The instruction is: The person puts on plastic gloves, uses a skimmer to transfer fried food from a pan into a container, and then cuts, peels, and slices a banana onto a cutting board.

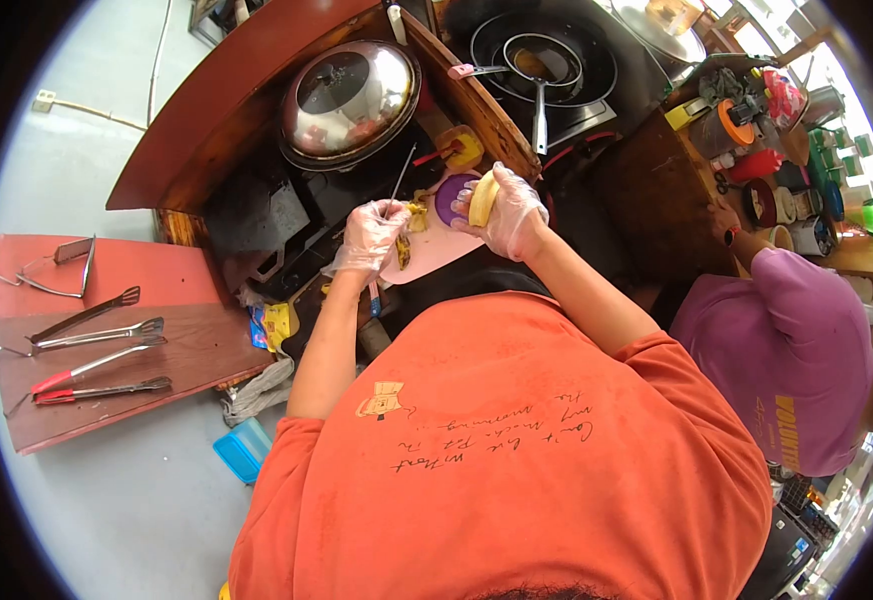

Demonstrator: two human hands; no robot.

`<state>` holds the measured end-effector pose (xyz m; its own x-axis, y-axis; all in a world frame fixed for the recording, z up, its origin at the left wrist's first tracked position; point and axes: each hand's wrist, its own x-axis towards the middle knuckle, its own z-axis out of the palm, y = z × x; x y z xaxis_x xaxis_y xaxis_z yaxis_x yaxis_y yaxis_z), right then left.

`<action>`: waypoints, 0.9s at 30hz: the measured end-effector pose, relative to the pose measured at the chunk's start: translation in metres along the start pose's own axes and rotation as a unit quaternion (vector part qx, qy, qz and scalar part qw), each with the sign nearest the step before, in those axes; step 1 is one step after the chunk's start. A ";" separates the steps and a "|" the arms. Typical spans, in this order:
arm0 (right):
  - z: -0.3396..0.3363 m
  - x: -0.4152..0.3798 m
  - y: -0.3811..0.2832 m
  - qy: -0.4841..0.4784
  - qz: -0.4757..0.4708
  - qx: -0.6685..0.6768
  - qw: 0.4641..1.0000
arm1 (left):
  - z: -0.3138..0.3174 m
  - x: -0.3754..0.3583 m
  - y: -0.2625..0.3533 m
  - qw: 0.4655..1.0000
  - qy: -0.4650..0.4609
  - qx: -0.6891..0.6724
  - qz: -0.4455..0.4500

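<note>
Both my hands wear clear plastic gloves. My left hand (369,238) is closed around a thin knife (401,172), its blade pointing up and away from me. In my right hand (519,218) is a peeled banana (484,200), gripped between thumb and fingers. Just left of the banana, a purple bowl (447,197) is partly hidden behind my right fingers. Under both hands lies a pink cutting board (442,250). Pieces of banana peel (404,252) rest on the board beside my left hand.
A lidded pan (352,105) and a wok (597,75) with a long-handled strainer (541,105) stand ahead. Beyond the board is a yellow container (465,150). Several tongs (102,365) lie on the left red table (57,410). A person in purple (777,350) works at the right.
</note>
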<state>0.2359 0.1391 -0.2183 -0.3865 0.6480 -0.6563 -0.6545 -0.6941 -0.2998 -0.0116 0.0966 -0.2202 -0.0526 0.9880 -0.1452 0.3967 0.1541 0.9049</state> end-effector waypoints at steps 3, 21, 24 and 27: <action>0.003 -0.009 -0.010 -0.012 0.007 0.008 1.000 | 0.011 0.021 -0.026 0.986 0.039 0.146 0.066; 0.048 -0.060 -0.055 -0.350 0.009 0.121 0.929 | 0.011 -0.054 0.162 0.952 -0.100 0.144 0.252; 0.053 -0.068 -0.056 -0.333 0.022 0.115 0.935 | 0.015 -0.054 0.164 0.925 -0.074 0.179 0.325; 0.057 -0.072 -0.053 -0.325 0.041 0.081 0.941 | 0.015 -0.053 0.168 0.918 -0.073 0.183 0.345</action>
<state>0.2611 0.1467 -0.1156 -0.7217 0.6859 -0.0938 -0.6752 -0.7273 -0.1229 0.0715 0.0696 -0.0663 0.4398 0.8333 0.3351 0.5728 -0.5476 0.6100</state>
